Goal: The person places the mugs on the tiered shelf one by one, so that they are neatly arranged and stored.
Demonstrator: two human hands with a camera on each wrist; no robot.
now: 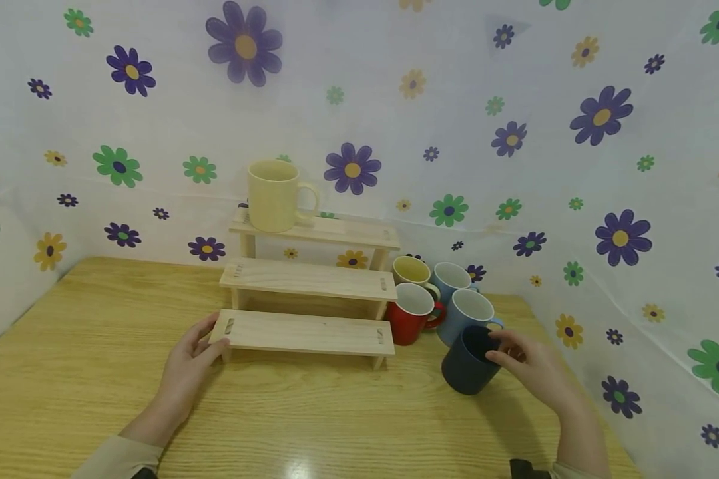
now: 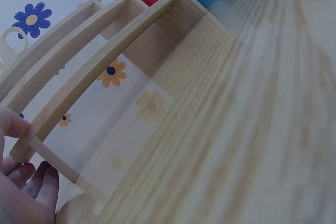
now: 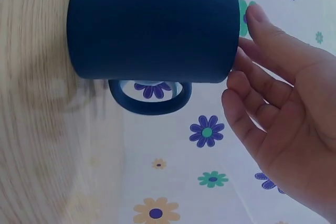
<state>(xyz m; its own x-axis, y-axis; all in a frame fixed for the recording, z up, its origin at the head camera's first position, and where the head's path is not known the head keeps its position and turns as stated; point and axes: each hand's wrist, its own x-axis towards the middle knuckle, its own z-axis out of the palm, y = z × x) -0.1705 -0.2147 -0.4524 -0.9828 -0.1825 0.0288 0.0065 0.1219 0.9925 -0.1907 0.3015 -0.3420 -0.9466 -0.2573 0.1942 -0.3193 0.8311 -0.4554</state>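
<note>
In the head view, my left hand grips the left end of the lowest board of a three-tier wooden shelf rack, thumb above and fingers underneath. The left wrist view also shows this hold, with the thumb on the board. My right hand is at the rim of a dark blue mug standing upright on the table. In the right wrist view its loosely bent fingers reach the mug's rim, while the thumb appears slightly apart. The mug's handle is untouched.
A pale yellow mug stands on the rack's top board. Close to the rack's right side are a red mug, a yellow mug and two light blue mugs. Flowered cloth surrounds the wooden table.
</note>
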